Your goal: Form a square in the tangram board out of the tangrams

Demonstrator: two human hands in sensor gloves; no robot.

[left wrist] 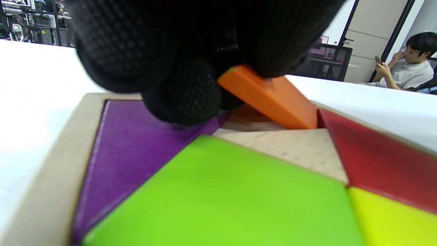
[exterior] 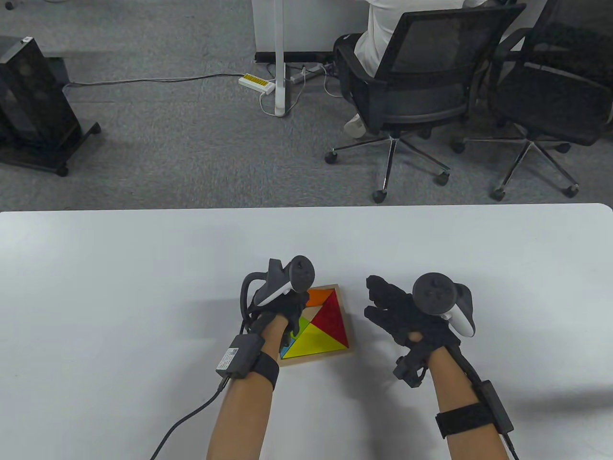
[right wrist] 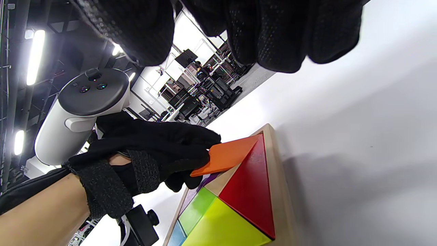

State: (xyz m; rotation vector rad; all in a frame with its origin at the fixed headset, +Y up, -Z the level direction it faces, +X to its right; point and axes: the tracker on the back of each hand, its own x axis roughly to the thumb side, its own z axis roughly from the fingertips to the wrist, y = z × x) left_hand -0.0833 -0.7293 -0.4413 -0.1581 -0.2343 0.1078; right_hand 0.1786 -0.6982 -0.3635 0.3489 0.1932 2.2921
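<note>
On the white table [exterior: 119, 287], left grip [exterior: 282, 306] pinches orange piece [exterior: 318, 297]; right grip [exterior: 407, 316] relaxed, empty.

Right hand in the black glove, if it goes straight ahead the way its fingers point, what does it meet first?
Probably nothing: the right hand points up the bare white table, beside the wooden tangram board; its height is unclear.

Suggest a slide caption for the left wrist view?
Gloved left hand tilts the orange piece into the tangram board's gap.

No writing here can be read; the white label [exterior: 230, 355] on the left wrist box seems printed, but too small.
</note>
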